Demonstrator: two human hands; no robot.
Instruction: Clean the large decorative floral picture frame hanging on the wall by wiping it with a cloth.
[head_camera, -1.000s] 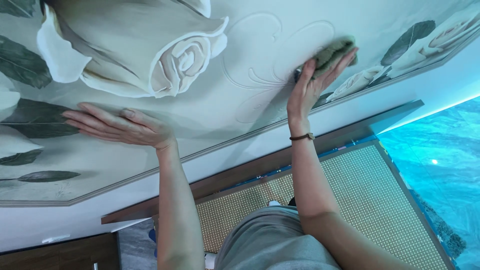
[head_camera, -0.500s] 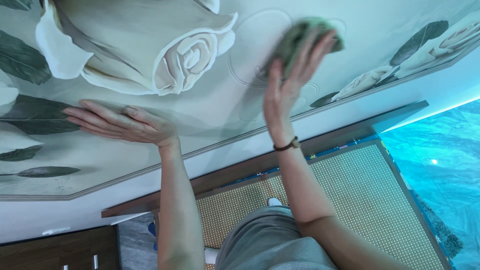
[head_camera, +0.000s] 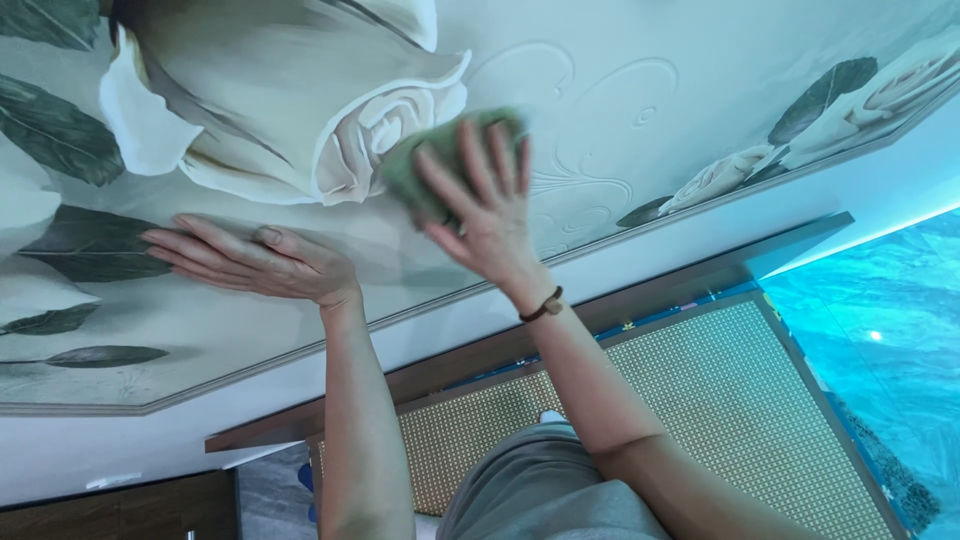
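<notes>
- Pressing a green cloth (head_camera: 440, 165) against a glossy panel, the right hand (head_camera: 485, 205) has its fingers spread wide and flat over the soft, bunched fabric; it pins the cloth to the surface rather than closing round it.
- The cloth sits on the panel just beside the big painted cream rose (head_camera: 385, 130), whose petals curl in tight rounded folds with raised pale edges.
- The left hand (head_camera: 255, 262) lies open, palm flat on the same floral panel (head_camera: 650, 60), fingers straight and close together, holding nothing; it rests below the rose and next to a dark green painted leaf (head_camera: 90, 245).
- A thin dark band (head_camera: 541, 306) circles the right wrist.
- The panel looks smooth and shiny, with faint embossed swirls (head_camera: 590, 110) in the cream ground and smaller roses with grey-green leaves (head_camera: 820, 95) toward the far corner.
- A slim moulded border (head_camera: 200, 385) frames the panel, then a plain white strip, then a dark wooden edge (head_camera: 640, 300).
- Beyond the wood runs a woven cane-like mesh (head_camera: 700, 400), fine and regular in texture, and past it a glossy turquoise surface (head_camera: 880, 320).
- The person wears a grey garment (head_camera: 540, 490).
</notes>
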